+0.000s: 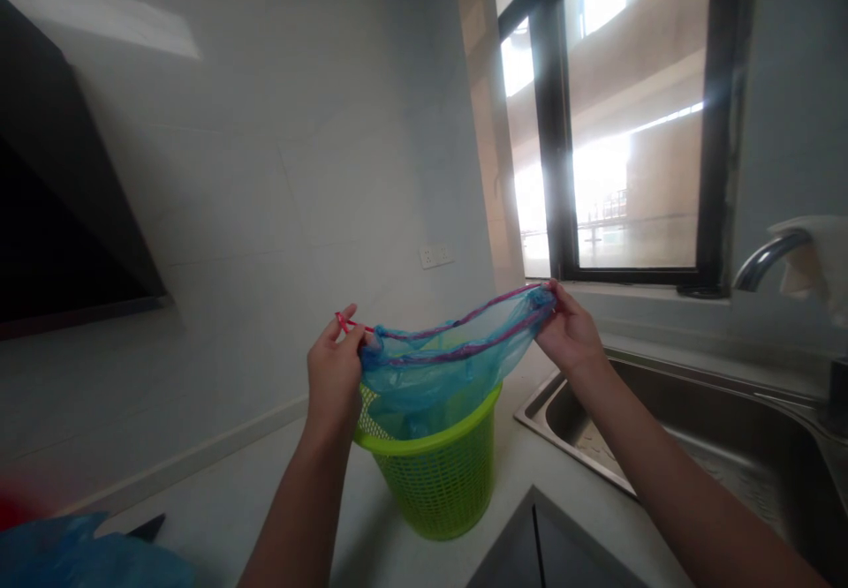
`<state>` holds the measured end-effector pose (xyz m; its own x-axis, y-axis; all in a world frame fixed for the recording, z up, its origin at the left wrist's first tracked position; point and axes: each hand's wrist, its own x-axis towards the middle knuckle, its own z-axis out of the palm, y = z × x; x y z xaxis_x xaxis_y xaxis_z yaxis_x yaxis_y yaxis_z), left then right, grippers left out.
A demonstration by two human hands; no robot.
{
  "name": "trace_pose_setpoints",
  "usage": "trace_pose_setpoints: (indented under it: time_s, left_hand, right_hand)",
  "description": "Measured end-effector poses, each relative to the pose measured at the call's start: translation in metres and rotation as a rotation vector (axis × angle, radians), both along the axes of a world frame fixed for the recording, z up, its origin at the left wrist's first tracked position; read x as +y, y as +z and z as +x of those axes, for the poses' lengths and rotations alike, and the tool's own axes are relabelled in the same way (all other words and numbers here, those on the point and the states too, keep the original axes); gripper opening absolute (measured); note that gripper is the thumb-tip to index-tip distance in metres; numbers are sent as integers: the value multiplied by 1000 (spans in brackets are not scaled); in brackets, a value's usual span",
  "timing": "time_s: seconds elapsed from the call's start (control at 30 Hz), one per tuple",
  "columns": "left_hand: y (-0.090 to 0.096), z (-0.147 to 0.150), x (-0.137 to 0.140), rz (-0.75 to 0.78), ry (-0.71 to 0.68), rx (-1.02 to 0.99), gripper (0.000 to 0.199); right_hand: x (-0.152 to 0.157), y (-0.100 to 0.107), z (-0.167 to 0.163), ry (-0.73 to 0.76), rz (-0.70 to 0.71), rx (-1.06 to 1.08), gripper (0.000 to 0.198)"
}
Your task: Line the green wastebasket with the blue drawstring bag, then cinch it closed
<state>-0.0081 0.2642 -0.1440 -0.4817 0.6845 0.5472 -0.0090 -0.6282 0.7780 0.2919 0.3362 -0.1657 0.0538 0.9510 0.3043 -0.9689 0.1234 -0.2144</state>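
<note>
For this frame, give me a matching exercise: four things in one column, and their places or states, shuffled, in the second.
Things:
1. blue bag
2. green basket
3. sink
4. wall socket

Places or states:
A. on the tiled wall, left of the window
B. stretched between left hand and right hand
C. standing on the counter under the bag
D. sunk in the counter below the faucet

Pairs: 1-B, 2-C, 3-D, 4-A
</note>
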Motion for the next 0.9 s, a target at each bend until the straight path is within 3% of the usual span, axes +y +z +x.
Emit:
trace_pose_setpoints:
  time_s: [0.17, 0.37, 0.5, 0.67, 0.77, 0.9]
  left_hand:
    - [3, 1, 6, 131, 23, -312, 23]
    - [14, -3, -4, 322, 8, -493, 39]
    - [18, 1, -13, 364, -43, -457, 45]
    - [20, 10, -23, 352, 3, -378, 50]
    - [20, 13, -29, 349, 18, -254, 46]
    - [15, 20, -31, 216, -36, -103, 53]
  right_hand:
    - [0, 1, -5, -53, -41, 10, 25]
    - [-3, -6, -14, -39, -39, -186, 14]
    - [-6, -12, -23, -73, 76, -363, 18]
    - [-2, -17, -29, -115, 177, -433, 21]
    - [-1, -16, -27, -89, 144, -297, 17]
    - [-3, -10, -21, 17, 69, -74, 7]
